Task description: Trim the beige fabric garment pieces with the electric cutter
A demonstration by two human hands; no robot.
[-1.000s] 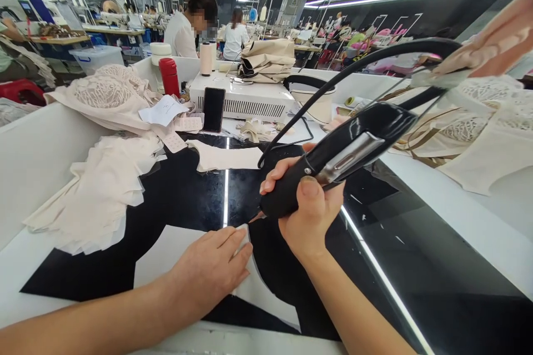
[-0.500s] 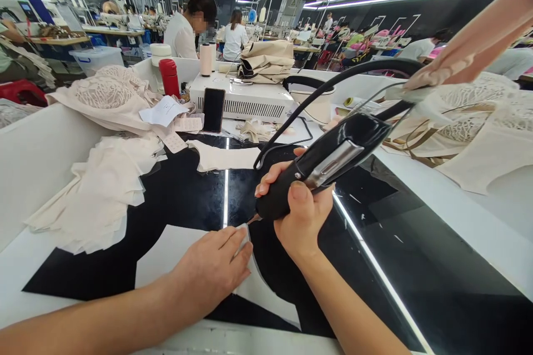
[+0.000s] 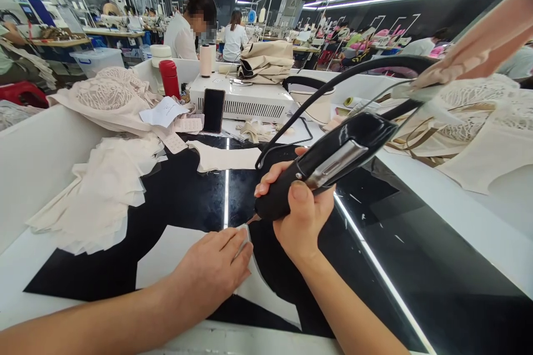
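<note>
My right hand [image 3: 303, 216] is wrapped around a black corded hand tool [image 3: 328, 161] with a silver plate on its side. The tool slants down to the left and ends in a thin copper-coloured tip [image 3: 253, 218]. Close to that tip, my left hand [image 3: 220, 260] presses on a white panel [image 3: 162, 252] with a curved right edge. Its fingers are closed around a pale edge, partly hidden under them. The panel lies on a glossy black table surface [image 3: 187, 197].
A fanned pile of cream fabric pieces [image 3: 97, 188] lies left; a single cream piece [image 3: 229, 156] lies beyond. Behind are a phone [image 3: 214, 111], red bottle [image 3: 169, 79] and white machine [image 3: 258, 106]. The tool's cord [image 3: 320, 89] arcs toward a blurred arm-like shape [image 3: 470, 50]. Lace garments [image 3: 474, 133] lie right.
The tool's upper end and the arm-like shape have shifted very slightly to the right. Both hands stay in almost the same place.
</note>
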